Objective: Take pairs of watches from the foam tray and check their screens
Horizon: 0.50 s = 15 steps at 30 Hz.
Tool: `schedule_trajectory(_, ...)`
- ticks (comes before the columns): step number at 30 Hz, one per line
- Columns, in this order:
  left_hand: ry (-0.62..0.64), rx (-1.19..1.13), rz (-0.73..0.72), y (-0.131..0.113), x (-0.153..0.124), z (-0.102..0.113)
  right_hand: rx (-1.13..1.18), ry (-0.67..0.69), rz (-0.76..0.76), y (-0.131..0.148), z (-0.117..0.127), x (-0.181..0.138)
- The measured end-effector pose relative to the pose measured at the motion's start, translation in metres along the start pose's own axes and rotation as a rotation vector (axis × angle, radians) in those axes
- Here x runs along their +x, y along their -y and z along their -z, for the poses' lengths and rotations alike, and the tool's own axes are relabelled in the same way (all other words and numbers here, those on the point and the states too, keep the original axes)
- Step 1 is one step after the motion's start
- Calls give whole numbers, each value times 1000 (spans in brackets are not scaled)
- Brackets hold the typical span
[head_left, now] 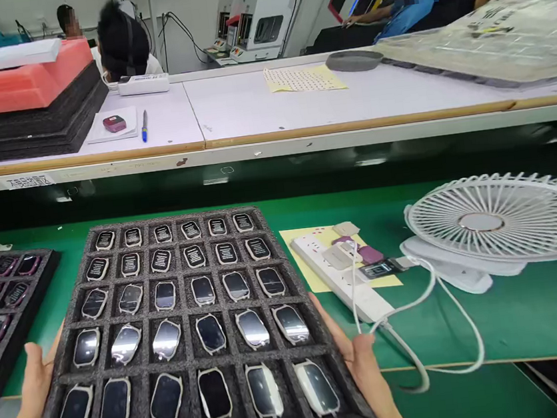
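Observation:
A dark grey foam tray with a grid of pockets lies in front of me over the green table's near edge. Each pocket holds a small watch-like device with a dark screen. My left hand grips the tray's left edge, fingers wrapped under it. My right hand grips the tray's right edge, thumb along the rim. The tray tilts slightly toward me.
A second foam tray of devices sits at the left. To the right lie a white power strip with plugs and a cable, a yellow sheet, and a white desk fan. Behind is a white bench with foam stacks; people sit beyond.

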State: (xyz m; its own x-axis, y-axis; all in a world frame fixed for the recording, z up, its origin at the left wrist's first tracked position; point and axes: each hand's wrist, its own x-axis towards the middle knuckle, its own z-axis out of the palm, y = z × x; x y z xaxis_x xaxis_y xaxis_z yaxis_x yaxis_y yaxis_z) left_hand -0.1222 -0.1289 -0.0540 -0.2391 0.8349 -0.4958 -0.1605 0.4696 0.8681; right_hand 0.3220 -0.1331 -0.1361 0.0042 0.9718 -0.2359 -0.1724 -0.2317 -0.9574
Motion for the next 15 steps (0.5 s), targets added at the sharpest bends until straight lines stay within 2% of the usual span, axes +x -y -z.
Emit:
schedule_trajectory(4,69,-23,-149,-13,22,-12,-85,12,58,16,-4,31)
schedule_trajectory(7,137,-92,-158,-17,40,-24,-64,-68,80,25,-5,59)
schedule_trajectory(10,162,-89,-153,-12,51,-27,-117,-81,54,30,2,74)
schedule_trajectory(13,106,147,-284,-10,59,-16,-333,-79,60,45,14,80)
schedule_trajectory(15,-30,455,-446,-18,64,-7,-625,-182,208,67,12,82)
